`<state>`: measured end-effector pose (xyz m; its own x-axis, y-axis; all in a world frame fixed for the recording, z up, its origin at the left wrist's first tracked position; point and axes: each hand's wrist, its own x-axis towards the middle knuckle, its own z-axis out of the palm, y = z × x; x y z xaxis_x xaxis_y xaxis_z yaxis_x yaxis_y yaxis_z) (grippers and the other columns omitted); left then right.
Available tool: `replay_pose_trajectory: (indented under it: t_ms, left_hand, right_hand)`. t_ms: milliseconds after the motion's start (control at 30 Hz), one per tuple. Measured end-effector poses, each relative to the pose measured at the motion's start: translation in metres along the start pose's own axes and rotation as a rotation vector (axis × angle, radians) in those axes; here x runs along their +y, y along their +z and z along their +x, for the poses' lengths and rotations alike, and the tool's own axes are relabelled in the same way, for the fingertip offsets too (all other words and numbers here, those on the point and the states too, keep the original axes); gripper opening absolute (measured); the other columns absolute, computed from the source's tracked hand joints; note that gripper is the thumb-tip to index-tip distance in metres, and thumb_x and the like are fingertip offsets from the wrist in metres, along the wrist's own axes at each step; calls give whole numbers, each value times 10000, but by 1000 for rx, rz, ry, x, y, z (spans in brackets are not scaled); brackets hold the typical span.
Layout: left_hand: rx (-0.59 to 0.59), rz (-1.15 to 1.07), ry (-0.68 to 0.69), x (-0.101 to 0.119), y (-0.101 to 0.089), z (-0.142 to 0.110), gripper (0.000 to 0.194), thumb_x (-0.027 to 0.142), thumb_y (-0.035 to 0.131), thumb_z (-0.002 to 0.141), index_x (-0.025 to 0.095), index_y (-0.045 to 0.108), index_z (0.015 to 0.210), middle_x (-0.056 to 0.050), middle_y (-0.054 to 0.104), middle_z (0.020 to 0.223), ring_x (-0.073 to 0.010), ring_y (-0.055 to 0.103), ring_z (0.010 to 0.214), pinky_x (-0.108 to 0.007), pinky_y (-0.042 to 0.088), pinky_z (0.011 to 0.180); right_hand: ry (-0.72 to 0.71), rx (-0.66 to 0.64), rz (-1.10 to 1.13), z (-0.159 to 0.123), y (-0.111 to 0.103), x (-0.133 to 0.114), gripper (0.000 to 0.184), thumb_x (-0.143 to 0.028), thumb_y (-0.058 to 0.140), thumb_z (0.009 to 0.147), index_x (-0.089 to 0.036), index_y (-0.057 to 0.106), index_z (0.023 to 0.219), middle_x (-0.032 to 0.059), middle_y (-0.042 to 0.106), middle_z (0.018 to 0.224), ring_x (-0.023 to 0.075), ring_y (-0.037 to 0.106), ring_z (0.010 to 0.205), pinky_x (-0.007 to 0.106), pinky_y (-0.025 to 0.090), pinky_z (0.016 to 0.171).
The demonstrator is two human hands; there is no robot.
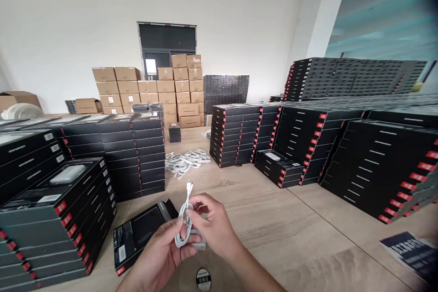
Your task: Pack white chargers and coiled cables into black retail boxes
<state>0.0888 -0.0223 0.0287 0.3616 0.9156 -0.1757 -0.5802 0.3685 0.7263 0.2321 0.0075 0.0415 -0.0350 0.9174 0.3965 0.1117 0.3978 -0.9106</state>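
Note:
A coiled white cable (182,232) is held between both hands over the front of the table, its plug end pointing up. My left hand (166,244) is closed on the lower left of the coil. My right hand (215,226) pinches the coil's upper right side with thumb and fingers. Beneath the coil, by the left fingertips, a small white block (200,242) shows in part; its kind is unclear. Left of my hands lies a flat black box (142,232) with a flap raised at its far end. A pile of white cables (185,162) rests farther back.
Stacked black boxes stand on the left (137,155) and right (294,137) of the wooden table (253,219). A round black-and-white label (203,279) lies near the front edge, a dark printed sheet (410,253) at right. Brown cartons (167,91) are piled behind.

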Motion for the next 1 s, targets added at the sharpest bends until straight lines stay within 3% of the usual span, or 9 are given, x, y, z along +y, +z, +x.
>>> replay_pose_trajectory:
  t_ms: [200,367,633,833,1000]
  left_hand:
    - [-83,50,-39,-1,-6,-1,228,304,656,832,115,669,706,-82,702,852,-186,686,800,-256,544,655]
    - [-140,-6,-47,-1,-5,-3,320,333,612,857,126,614,613,-114,685,1059,-189,663,871,-243,526,620]
    - [-211,-13,-70,0,-7,-5,337,391,567,878,134,621,666,-110,693,1022,-171,654,840,-208,481,543]
    - [-97,-28,-47,-4,-8,1,309,412,638,829,145,594,678,-102,717,903,-128,643,692,-198,446,542]
    - [-87,97,56,-6,-6,5,353,467,706,750,129,624,692,-117,717,843,-139,628,656,-212,442,525]
  right_hand:
    - [142,18,178,-4,8,-3,96,-269,685,728,-208,612,740,-33,622,629,116,543,484,222,447,446]
    - [100,101,337,1,2,-7,215,-343,696,765,-200,543,715,4,683,728,136,604,598,241,499,544]
    - [115,124,437,5,-2,0,283,-392,745,729,-201,537,745,9,706,692,156,637,635,262,512,579]
    - [206,24,428,8,-6,7,293,-405,754,715,-196,551,739,-2,679,689,146,600,658,262,492,617]
    - [147,-3,296,10,-9,8,247,-351,761,710,-183,580,712,-42,582,653,105,507,603,232,424,594]
